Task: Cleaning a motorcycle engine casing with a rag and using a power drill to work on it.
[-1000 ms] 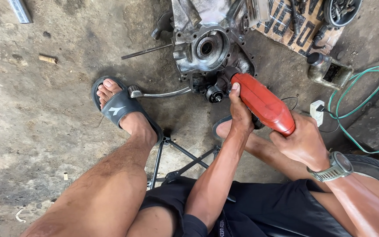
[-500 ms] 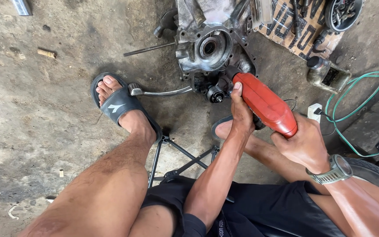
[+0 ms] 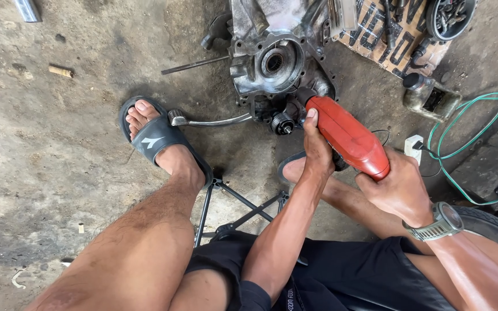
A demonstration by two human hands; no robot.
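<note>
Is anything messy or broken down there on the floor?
Yes, a bit. The engine case lies open on the bare, stained floor, its round hole uncovered, while both hands, left and right, press a red power tool against it. A green hose is tangled loosely beside it.

The red power tool is in my grip: a long, rounded, glossy red body, held tilted, its nose end pointing up and away from me, its rear end low toward my right side. My left hand wraps the front half, thumb laid along the casing; my right hand closes around the rear end. The nose meets the engine case just beyond my left thumb. That case is bare grey metal, grimy, sitting on the concrete with a round open bore facing up. A small ribbed black part projects from its near edge, immediately left of my left hand.
</note>
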